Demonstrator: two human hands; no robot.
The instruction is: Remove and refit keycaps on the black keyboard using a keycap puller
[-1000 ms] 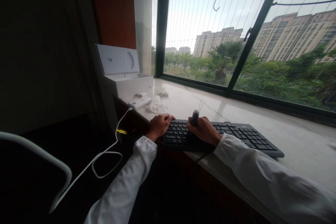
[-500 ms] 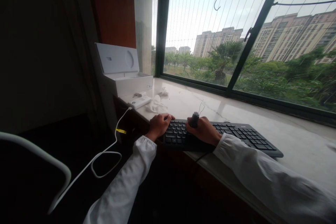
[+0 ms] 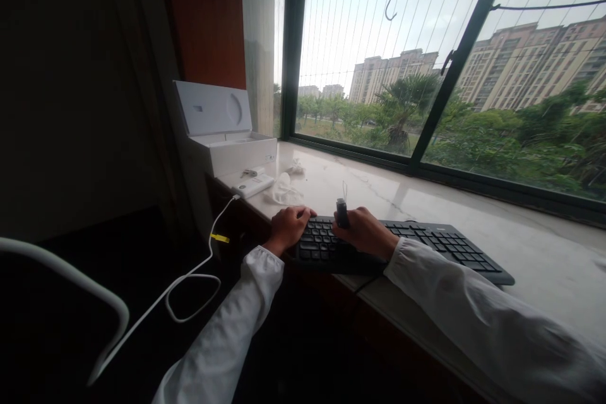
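A black keyboard (image 3: 440, 243) lies along the front of the windowsill, its left end jutting past the edge. My left hand (image 3: 288, 226) grips that left end, thumb and fingers closed at the upper corner. Over the left-middle keys, my right hand (image 3: 363, 231) is closed round a small black tool, a keycap puller (image 3: 341, 212) by its look, held almost upright. Its thin wire loop points up; its lower end is hidden by the fingers and cannot be made out against the keys.
An opened white box (image 3: 241, 150) stands at the sill's left end. Near it lie a white power bank (image 3: 254, 185) with a white cable (image 3: 211, 246) hanging down, and crumpled white tissue-like pieces (image 3: 284, 189). The window (image 3: 360, 76) rises behind the marble sill (image 3: 331, 173).
My right hand has shifted slightly left over the keys, and the tool now leans less to the right. My left hand keeps its hold on the keyboard.
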